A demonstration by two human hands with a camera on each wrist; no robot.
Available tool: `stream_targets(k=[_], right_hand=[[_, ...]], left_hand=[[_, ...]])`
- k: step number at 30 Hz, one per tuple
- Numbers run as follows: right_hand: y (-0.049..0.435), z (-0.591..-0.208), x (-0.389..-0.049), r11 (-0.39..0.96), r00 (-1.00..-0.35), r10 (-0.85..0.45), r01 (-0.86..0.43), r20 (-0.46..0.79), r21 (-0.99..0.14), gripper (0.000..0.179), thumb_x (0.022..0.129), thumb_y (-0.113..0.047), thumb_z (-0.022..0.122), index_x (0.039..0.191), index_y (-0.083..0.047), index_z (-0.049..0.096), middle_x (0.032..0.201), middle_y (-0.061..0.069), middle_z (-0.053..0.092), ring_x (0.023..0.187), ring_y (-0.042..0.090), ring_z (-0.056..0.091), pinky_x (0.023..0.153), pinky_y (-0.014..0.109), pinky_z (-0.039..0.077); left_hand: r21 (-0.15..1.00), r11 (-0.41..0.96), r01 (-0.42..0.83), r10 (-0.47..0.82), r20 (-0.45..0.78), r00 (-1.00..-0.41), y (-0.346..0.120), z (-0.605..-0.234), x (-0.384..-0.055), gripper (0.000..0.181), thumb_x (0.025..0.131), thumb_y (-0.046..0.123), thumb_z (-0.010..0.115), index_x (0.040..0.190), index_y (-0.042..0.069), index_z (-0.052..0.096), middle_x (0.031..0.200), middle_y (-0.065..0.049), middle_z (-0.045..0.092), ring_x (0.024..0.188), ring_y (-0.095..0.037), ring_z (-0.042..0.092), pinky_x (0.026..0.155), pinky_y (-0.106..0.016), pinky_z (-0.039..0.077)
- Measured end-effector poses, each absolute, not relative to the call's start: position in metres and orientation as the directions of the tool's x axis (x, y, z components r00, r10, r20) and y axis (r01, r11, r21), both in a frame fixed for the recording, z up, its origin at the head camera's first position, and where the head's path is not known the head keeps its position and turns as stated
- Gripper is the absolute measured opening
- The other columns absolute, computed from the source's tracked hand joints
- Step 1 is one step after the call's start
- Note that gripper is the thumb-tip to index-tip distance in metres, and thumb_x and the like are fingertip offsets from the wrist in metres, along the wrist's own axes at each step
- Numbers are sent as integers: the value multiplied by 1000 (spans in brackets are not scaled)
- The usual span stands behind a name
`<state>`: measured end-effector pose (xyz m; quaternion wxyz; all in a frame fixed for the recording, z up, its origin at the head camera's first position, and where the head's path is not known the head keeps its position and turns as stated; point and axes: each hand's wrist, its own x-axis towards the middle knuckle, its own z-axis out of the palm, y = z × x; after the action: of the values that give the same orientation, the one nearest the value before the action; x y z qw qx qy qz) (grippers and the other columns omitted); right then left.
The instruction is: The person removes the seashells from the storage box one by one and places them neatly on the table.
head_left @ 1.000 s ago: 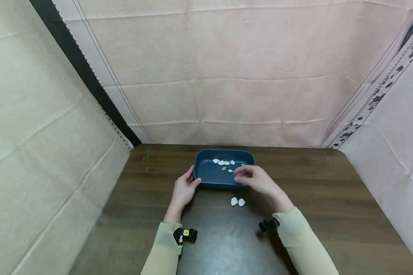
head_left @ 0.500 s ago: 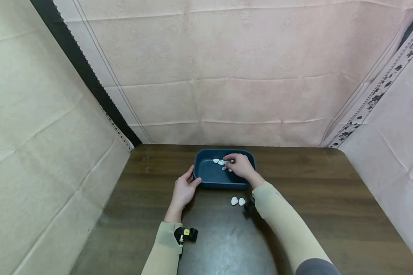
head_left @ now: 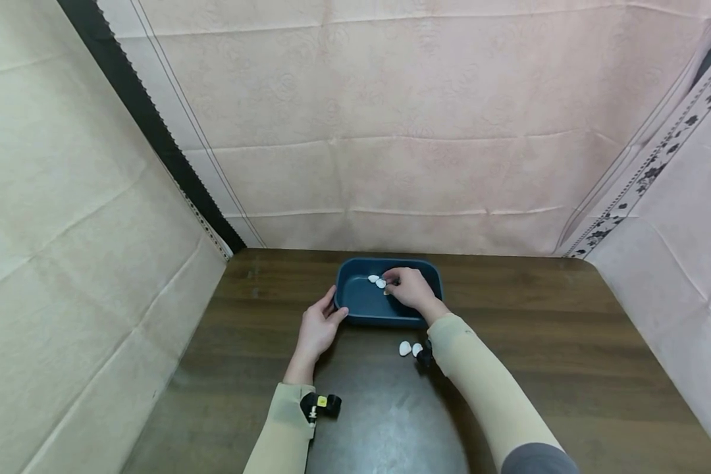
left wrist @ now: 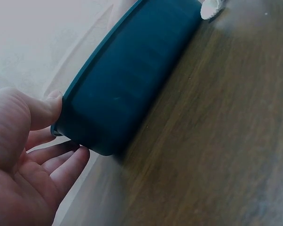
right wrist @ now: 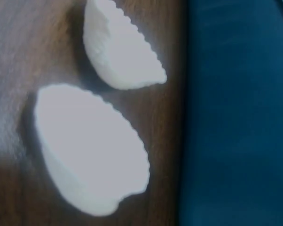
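A dark blue tray (head_left: 361, 320) stands at the table's far edge, holding white seashells (head_left: 380, 284). My left hand (head_left: 318, 329) holds its left end; in the left wrist view the thumb (left wrist: 50, 108) lies at the rim and fingers touch the end wall below. My right hand (head_left: 411, 288) is inside the tray beside the shells, its fingers bent toward the thumb. Whether a shell is between those fingertips cannot be made out. On the table before the tray lie two more ridged shells (right wrist: 92, 150), large in the right wrist view, where no fingers show.
The brown wooden table (head_left: 569, 362) ends at a pale cloth wall (head_left: 421, 184) behind the tray. Similar cloth hangs at the left and right. Black wrist cameras (head_left: 330, 405) sit on both sleeves.
My right hand moved left and away from me, from the tray's near right side to the shells, then slightly farther left and down. My left hand stays on the tray's end.
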<state>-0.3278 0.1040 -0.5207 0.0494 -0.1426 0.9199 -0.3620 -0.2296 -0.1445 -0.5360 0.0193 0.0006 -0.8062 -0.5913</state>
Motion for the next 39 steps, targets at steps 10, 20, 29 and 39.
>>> stream_targets(k=[10, 20, 29, 39], right_hand=[[97, -520, -331, 738, -967, -255, -180, -22, -650, 29, 103, -14, 71, 131, -6, 76, 119, 9, 75, 106, 24, 68, 99, 47, 58], [94, -520, -328, 795, -966, -255, -194, -26, -574, 25, 101, -21, 76, 123, -8, 80, 118, 9, 75, 101, 25, 66, 96, 47, 59], [92, -520, -328, 800, -954, -301, -248, -8, -547, 33, 102, -22, 75, 133, -9, 76, 128, 10, 71, 113, 26, 67, 102, 49, 57], [88, -522, -332, 809, -959, -281, -219, -32, -546, 29, 103, -24, 75, 129, -10, 77, 125, 7, 75, 108, 24, 69, 99, 47, 59]], left_hand=[[950, 309, 32, -28, 43, -999, -145, -535, -229, 62, 105, 13, 72, 162, 9, 48, 162, -16, 49, 142, -33, 55, 111, -47, 50], [960, 279, 32, -28, 42, -999, -143, -535, -228, 62, 104, 12, 73, 161, 7, 48, 161, -18, 49, 142, -33, 56, 111, -43, 50], [960, 277, 31, -28, 40, -999, -143, -534, -228, 62, 104, 12, 72, 161, 8, 48, 161, -18, 50, 142, -32, 56, 111, -43, 49], [960, 274, 49, -29, 59, -998, -144, -536, -229, 62, 104, 10, 73, 160, 6, 48, 161, -18, 50, 142, -32, 56, 111, -43, 50]])
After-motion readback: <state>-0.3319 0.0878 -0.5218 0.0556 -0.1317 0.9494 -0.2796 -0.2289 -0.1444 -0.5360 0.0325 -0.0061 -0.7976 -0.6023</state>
